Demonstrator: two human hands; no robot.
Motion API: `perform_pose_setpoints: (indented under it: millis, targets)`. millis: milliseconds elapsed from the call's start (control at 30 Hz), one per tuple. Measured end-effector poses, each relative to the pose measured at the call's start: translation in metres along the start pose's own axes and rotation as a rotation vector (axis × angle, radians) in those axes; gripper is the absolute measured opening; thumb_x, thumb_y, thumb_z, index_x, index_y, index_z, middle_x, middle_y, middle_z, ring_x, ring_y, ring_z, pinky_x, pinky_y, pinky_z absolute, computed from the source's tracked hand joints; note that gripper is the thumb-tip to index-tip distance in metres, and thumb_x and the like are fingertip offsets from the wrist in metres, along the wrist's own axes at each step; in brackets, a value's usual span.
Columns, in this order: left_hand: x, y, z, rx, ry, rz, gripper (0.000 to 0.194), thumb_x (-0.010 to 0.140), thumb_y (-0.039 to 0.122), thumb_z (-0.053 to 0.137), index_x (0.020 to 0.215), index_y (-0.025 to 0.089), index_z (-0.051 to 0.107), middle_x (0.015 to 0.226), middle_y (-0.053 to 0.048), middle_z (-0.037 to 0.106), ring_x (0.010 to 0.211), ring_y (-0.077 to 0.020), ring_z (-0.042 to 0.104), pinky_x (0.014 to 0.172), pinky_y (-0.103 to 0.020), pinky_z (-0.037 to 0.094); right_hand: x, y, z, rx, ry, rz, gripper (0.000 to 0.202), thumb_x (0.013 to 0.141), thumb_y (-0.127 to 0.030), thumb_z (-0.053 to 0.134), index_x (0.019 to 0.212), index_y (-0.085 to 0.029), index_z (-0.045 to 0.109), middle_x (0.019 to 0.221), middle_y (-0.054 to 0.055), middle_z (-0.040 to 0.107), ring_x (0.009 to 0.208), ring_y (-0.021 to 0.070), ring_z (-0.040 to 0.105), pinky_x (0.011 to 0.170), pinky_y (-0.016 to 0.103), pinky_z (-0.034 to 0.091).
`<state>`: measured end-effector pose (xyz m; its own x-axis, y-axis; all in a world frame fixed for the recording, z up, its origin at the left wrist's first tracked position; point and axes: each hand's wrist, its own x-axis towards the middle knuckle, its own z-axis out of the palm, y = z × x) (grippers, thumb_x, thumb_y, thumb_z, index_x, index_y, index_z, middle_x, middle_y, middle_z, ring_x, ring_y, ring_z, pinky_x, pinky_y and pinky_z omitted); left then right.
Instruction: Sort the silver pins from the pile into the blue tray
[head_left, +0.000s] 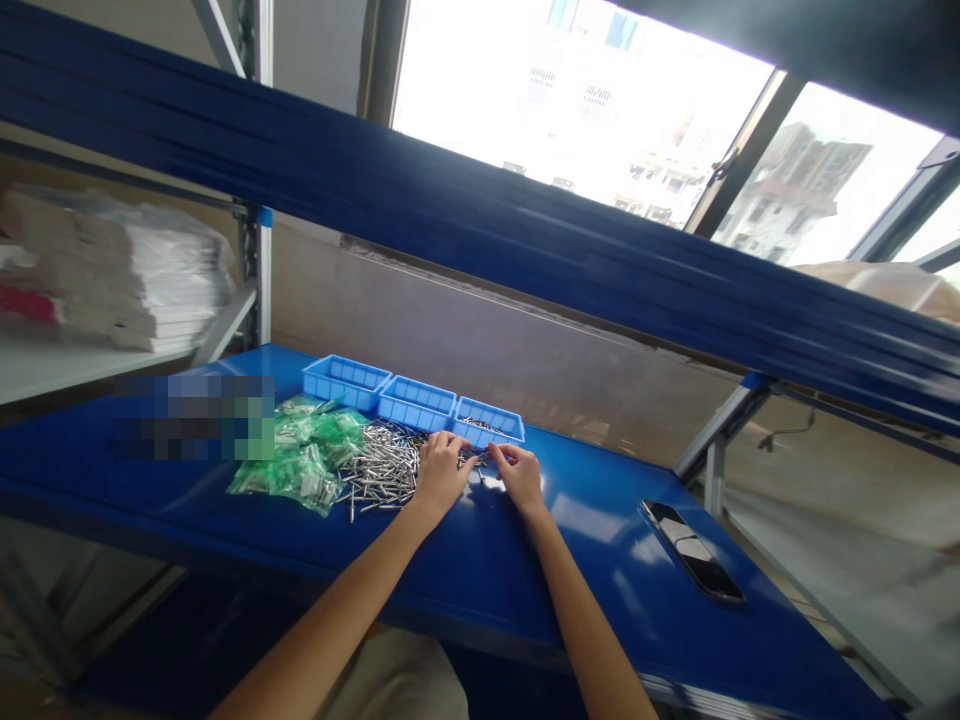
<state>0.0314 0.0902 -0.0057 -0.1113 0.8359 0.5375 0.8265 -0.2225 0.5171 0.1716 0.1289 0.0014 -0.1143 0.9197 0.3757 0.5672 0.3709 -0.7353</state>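
Observation:
On the blue table lies a pile of slim silvery metal pins point(381, 468). My left hand point(441, 470) is over the pile's right edge, fingers curled and thumb drawn toward them. Close by on the right, my right hand point(521, 478) has thumb and index finger pinched together. The fingertips of both hands almost meet, and whatever is between them is too small to make out. A few loose small metal pieces point(482, 479) show just below the fingertips. Behind my hands, the rightmost blue bin point(491, 421) holds some small dark and silvery parts.
Two more blue bins point(417, 403) stand in the row to the left. Green-tinted plastic bags point(304, 465) with metal parts lie left of the pile. A phone point(694, 552) rests at the right. A blue shelf beam point(480, 215) crosses above the table.

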Motion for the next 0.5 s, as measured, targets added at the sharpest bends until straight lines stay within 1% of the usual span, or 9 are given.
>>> perform_pose_setpoints:
  millis: [67, 167, 233, 333, 433, 500]
  targets:
    - [0.0009, 0.0017, -0.0015, -0.038, 0.025, 0.009, 0.018, 0.078, 0.034, 0.055, 0.088, 0.020, 0.061, 0.092, -0.005, 0.057, 0.097, -0.0221, 0.048, 0.086, -0.037, 0.037, 0.0010, -0.0023, 0.0017, 0.169, -0.022, -0.030, 0.046, 0.075, -0.058, 0.046, 0.075, -0.017, 0.068, 0.068, 0.004, 0.067, 0.045, 0.0124, 0.053, 0.047, 0.024, 0.041]
    - [0.0014, 0.0031, -0.0028, -0.060, 0.038, 0.023, 0.014, 0.080, 0.031, 0.053, 0.083, 0.020, 0.062, 0.089, -0.005, 0.057, 0.094, -0.0213, 0.050, 0.085, -0.037, 0.037, 0.0020, -0.0049, 0.0043, 0.317, -0.043, -0.049, 0.046, 0.074, -0.058, 0.048, 0.076, -0.016, 0.067, 0.070, 0.005, 0.067, 0.045, 0.0117, 0.051, 0.045, 0.024, 0.041]
    - [0.0018, 0.0034, -0.0037, -0.073, 0.050, 0.023, 0.012, 0.081, 0.027, 0.052, 0.081, 0.020, 0.062, 0.088, -0.004, 0.058, 0.093, -0.0205, 0.051, 0.084, -0.037, 0.037, 0.0021, -0.0056, 0.0050, 0.353, -0.049, -0.045, 0.046, 0.074, -0.057, 0.049, 0.076, -0.015, 0.067, 0.070, 0.005, 0.066, 0.044, 0.0108, 0.049, 0.044, 0.023, 0.040]
    - [0.0031, 0.0037, -0.0055, -0.092, 0.088, 0.007, 0.014, 0.082, 0.027, 0.049, 0.082, 0.020, 0.062, 0.089, -0.004, 0.058, 0.092, -0.0198, 0.051, 0.084, -0.036, 0.038, 0.0015, -0.0053, 0.0051, 0.363, -0.062, -0.042, 0.043, 0.073, -0.055, 0.052, 0.072, -0.014, 0.067, 0.067, 0.005, 0.065, 0.044, 0.0096, 0.048, 0.043, 0.022, 0.038]
    - [0.0045, 0.0042, -0.0071, -0.118, 0.126, -0.009, 0.016, 0.084, 0.027, 0.046, 0.086, 0.019, 0.060, 0.090, -0.004, 0.057, 0.092, -0.0193, 0.052, 0.084, -0.035, 0.038, 0.0001, -0.0056, 0.0059, 0.382, -0.127, -0.044, 0.039, 0.071, -0.051, 0.056, 0.068, -0.014, 0.066, 0.064, 0.005, 0.065, 0.044, 0.0091, 0.048, 0.044, 0.021, 0.038]
    - [0.0050, 0.0046, -0.0076, -0.140, 0.143, -0.008, 0.016, 0.084, 0.026, 0.044, 0.088, 0.019, 0.059, 0.091, -0.004, 0.057, 0.093, -0.0190, 0.052, 0.085, -0.035, 0.039, -0.0007, -0.0067, 0.0067, 0.413, -0.186, -0.048, 0.037, 0.071, -0.049, 0.057, 0.068, -0.014, 0.067, 0.066, 0.005, 0.065, 0.044, 0.0085, 0.048, 0.045, 0.021, 0.039]
